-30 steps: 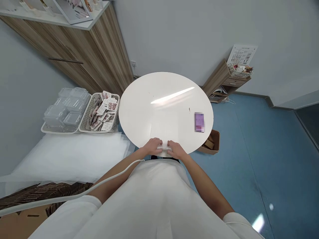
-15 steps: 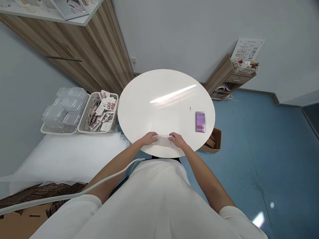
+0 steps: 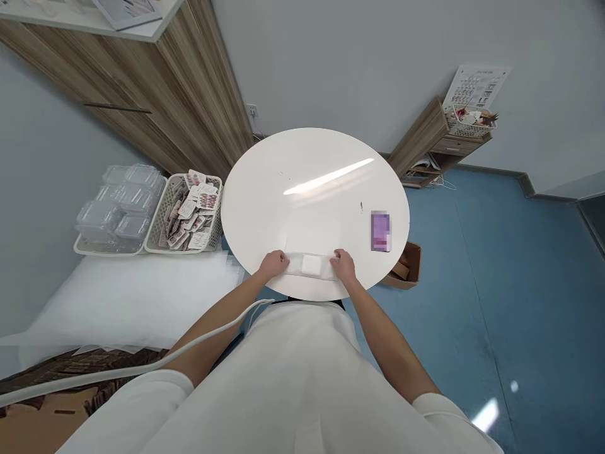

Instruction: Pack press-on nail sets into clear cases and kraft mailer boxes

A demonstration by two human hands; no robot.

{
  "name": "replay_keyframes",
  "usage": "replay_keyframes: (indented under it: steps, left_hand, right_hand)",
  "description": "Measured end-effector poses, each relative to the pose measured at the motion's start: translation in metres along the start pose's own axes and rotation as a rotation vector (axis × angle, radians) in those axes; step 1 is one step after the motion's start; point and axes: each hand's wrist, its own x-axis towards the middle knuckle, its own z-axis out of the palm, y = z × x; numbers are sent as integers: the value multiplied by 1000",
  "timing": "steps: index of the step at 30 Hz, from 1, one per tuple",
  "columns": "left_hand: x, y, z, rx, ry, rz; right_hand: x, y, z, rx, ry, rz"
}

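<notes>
On the round white table (image 3: 321, 151), near its front edge, lies a translucent white sheet (image 3: 293, 263) folded into a band around a small white block (image 3: 311, 265). My left hand (image 3: 275, 263) grips the band's left end with fingers pressed together. At the opposite end my right hand (image 3: 343, 265) pinches the same sheet. The block sits between both hands, touching neither. Farther right on the tabletop is a blurred purple item (image 3: 380, 231).
Left of the table stand a basket of printed cards (image 3: 190, 214) and a tray of clear plastic boxes (image 3: 125, 208). White sheets (image 3: 137, 299) are piled below them. A cardboard box (image 3: 404, 268) is at the right, and a white cable (image 3: 189, 347) crosses my left arm.
Both hands have moved apart toward the band's ends. The white block now shows clearly between them. The view has shifted slightly.
</notes>
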Motion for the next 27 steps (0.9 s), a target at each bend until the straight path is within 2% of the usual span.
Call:
replay_keyframes:
  steps: [2,4,5,7,10,14,18,23,27]
  left_hand:
    - [-6,5,-1,64,154,71]
    - [-12,11,-1,155,253,260]
    - [-14,14,0,205,242,384]
    - [-17,21,4,294,119,607]
    - [-18,26,14,394,-14,751]
    - [-14,27,22,420,-28,728]
    - [-11,30,18,383,-57,708]
    - [-19,29,13,277,-138,695]
    - [-32,24,13,176,-234,583]
  right_hand:
    - [-7,-3,0,-85,134,-50]
    - [-14,-8,1,-150,205,-177]
    - [-18,-11,2,-170,178,-262]
    - [-23,-14,6,-220,36,-433]
    - [-27,-14,13,-308,-153,-552]
    - [-24,-11,20,-324,-185,-533]
    - [-19,-14,13,-278,-215,-515]
    - [-30,-20,-6,-154,-363,-436]
    - [-45,-20,-15,-72,-501,-323]
